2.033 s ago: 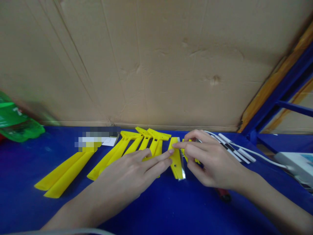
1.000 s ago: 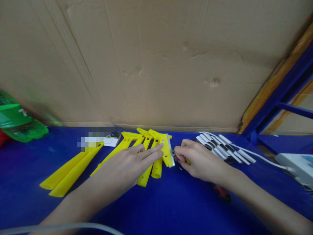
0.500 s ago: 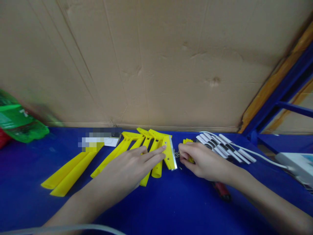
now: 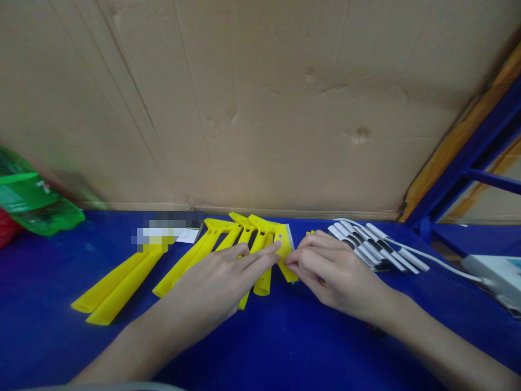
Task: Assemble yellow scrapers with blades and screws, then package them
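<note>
Several yellow scraper-like handles [image 4: 262,279] lie side by side on the blue table. My left hand [image 4: 222,277] rests over them, its fingers stretched out and the fingertips on the head of the rightmost yellow piece [image 4: 286,260], which has a metal strip along its edge. At the lower part of that head, my right hand [image 4: 331,266] is pinched; whatever is between its fingertips is too small to make out. A bit of another yellow item shows behind the right hand.
Two yellow handles [image 4: 118,288] lie at left. White and black strips [image 4: 378,247] lie right of my right hand, near a white cable and white box [image 4: 494,277]. A green bottle [image 4: 40,203] is far left; cardboard [image 4: 260,108] stands behind.
My right hand has moved left from the small metal parts beside the scraper to the head's edge. The red-handled tool is now mostly hidden under it. My left hand has barely moved.
</note>
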Motion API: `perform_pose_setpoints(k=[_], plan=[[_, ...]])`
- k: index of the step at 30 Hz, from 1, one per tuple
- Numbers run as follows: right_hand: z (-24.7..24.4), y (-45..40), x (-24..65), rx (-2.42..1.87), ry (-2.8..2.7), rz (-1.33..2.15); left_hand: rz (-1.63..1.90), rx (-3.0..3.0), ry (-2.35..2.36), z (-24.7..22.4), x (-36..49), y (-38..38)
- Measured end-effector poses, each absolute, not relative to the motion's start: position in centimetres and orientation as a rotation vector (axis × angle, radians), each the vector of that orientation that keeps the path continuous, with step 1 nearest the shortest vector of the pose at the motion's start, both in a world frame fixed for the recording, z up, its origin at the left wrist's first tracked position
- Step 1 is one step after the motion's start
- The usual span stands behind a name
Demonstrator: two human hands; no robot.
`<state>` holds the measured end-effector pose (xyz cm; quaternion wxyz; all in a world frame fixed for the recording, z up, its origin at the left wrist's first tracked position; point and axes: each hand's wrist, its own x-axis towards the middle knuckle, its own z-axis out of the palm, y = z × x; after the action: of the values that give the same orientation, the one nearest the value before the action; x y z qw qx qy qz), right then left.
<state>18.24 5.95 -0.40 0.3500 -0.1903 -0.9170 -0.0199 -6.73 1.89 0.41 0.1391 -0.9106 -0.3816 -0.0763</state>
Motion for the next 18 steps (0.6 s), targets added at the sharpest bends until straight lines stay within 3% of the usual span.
perform_pose_setpoints(k=[8,18], plan=[[-0.16,5.36,18.75,-0.477,-2.473,-0.086,-0.206,-2.637,-1.154,0.16,-7.03,2.11],[0.07,6.16,18.65,-0.769,-2.089,0.293,-0.162,-2.609,-1.035,0.78,-6.34,2.10]])
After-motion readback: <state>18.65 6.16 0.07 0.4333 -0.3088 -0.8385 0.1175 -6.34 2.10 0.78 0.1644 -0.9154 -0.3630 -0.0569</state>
